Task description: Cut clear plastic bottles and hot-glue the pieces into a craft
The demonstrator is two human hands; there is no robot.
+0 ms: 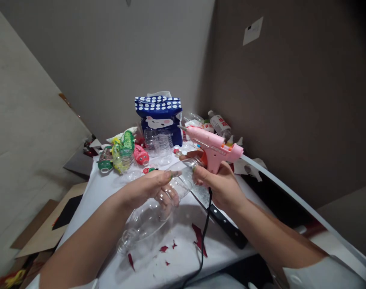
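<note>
Nearest you, on the white table (170,261), lie red paper scraps (198,237), and a black cord (204,233) runs across them up to your right hand. Just right of the cord a black-handled knife (227,226) lies on the table.

Above the scraps, your left hand (151,188) is wrapped around the middle of a clear plastic bottle (152,212), its fingers showing through the plastic. The bottle is held above the table, tilted, with its neck pointing down toward you and its far end reaching your right hand.

Your right hand (221,186) is clenched on the handle of a pink glue gun (214,146), whose nozzle points left, above the bottle's far end.

Beyond the bottle, decorated bottles in green and pink (124,154) lie on the table to the left, with clear cups (160,146) beside them. Behind the cups stands a blue dotted box (158,116) near the wall.
</note>
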